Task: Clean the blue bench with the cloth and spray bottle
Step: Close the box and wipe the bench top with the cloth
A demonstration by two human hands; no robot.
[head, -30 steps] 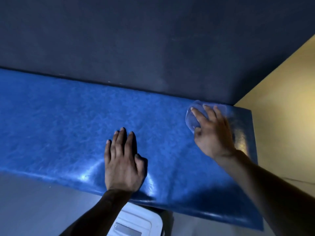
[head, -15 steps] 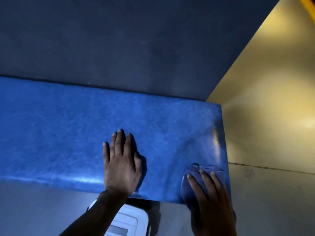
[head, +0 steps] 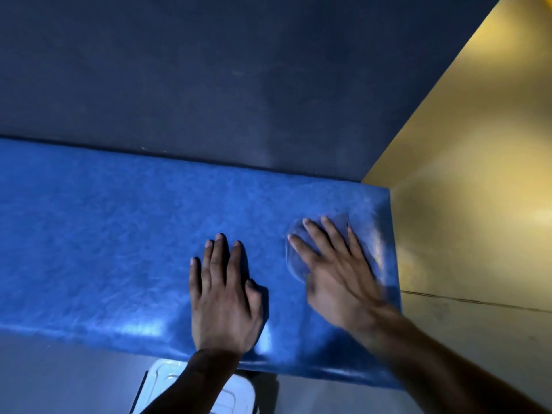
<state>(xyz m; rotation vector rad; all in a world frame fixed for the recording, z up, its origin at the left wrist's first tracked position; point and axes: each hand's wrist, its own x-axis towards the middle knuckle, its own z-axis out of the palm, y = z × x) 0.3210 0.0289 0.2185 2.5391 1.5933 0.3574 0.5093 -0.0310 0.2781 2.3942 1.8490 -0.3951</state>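
The blue surface (head: pixel 104 234) runs across the middle of the frame, L edge to about two-thirds R, glossy, w/ light glare along its near rim at lower centre. Behind it, filling the upper frame, is a dark navy wall (head: pixel 209 70); a yellow wall (head: pixel 478 144) takes the upper R and R side, meeting the surface's R end.

Left hand (head: pixel 222 297) lies flat, palm down, at centre frame on the surface near its front edge; fingers straight and close together, pointing toward the navy wall, thumb tucked alongside. It holds nothing, just presses on the padding.

Right hand (head: pixel 334 270) is just R of it, blurred, also palm down w/ fingers spread and straight, on top of the cloth (head: pixel 294 258). The cloth is a pale blue, nearly same tone as the surface, and shows as a rounded patch poking out past the fingertips and the thumb side, near the surface's R end. Fingers press it flat rather than curl round it.

At bottom centre, below the front edge and partly behind the L forearm, sits a white plastic container (head: pixel 167 383). Grey floor (head: pixel 59 377) fills lower L and lower R. Spray bottle: can't see it.
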